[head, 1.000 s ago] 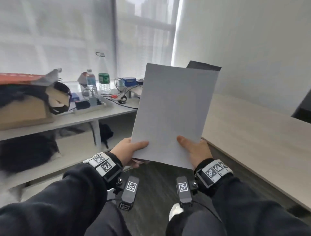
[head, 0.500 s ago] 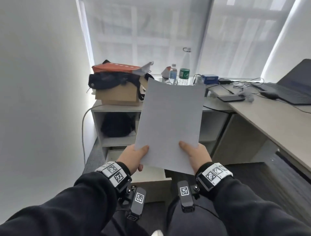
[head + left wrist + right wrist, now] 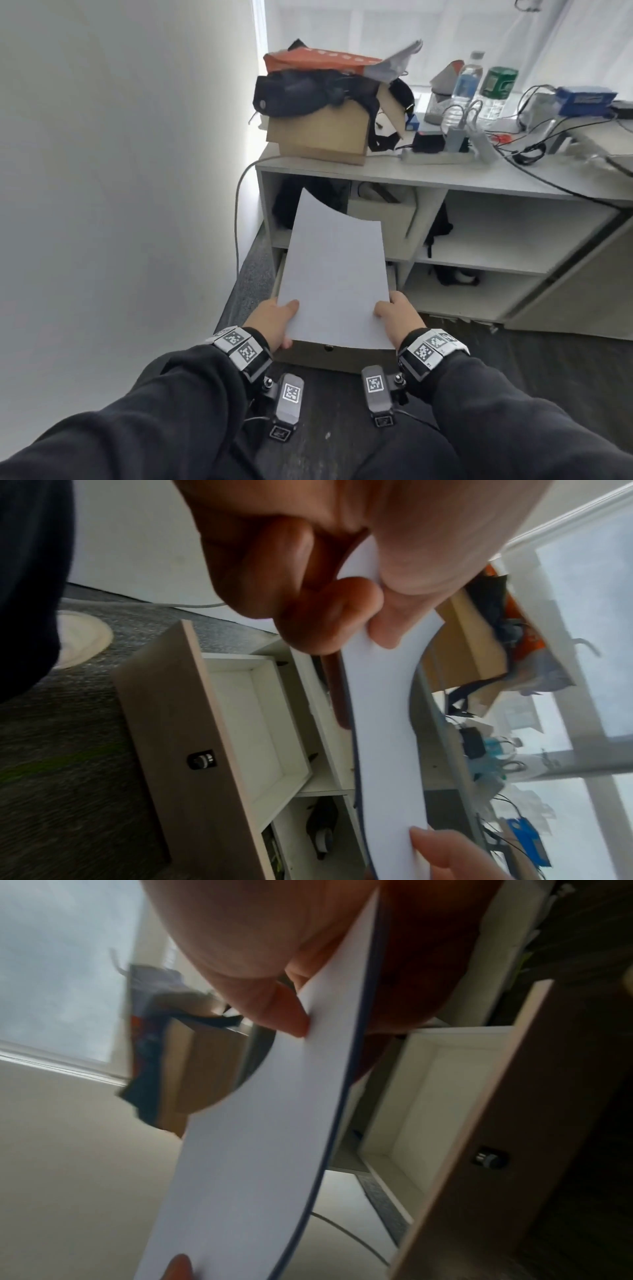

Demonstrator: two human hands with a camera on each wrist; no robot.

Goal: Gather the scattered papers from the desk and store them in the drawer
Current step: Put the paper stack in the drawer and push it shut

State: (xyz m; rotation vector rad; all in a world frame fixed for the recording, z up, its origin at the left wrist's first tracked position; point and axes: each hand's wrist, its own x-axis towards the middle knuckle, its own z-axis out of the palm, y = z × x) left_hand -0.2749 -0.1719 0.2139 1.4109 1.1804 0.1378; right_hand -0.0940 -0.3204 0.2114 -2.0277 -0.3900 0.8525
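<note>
A stack of white papers (image 3: 335, 277) is held flat and tilted forward over the pulled-out bottom drawer (image 3: 329, 356) of a white shelf unit. My left hand (image 3: 274, 320) pinches the stack's near left corner, thumb on top. My right hand (image 3: 397, 317) pinches the near right corner the same way. In the left wrist view the papers (image 3: 387, 739) hang above the drawer (image 3: 171, 723), whose white inside shows nothing in it. The right wrist view shows the papers (image 3: 260, 1137) beside the drawer (image 3: 496, 1096) with its small lock knob.
A white shelf unit (image 3: 428, 178) stands ahead, with a cardboard box (image 3: 322, 137), bottles (image 3: 479, 89) and cables on top. A white wall (image 3: 120, 171) is close on the left. A grey cable (image 3: 238, 219) runs down beside the unit. Dark carpet covers the floor.
My view swung left from the desk to the shelf unit. Both hands lowered the papers from upright in front of me to tilted forward above the pulled-out drawer.
</note>
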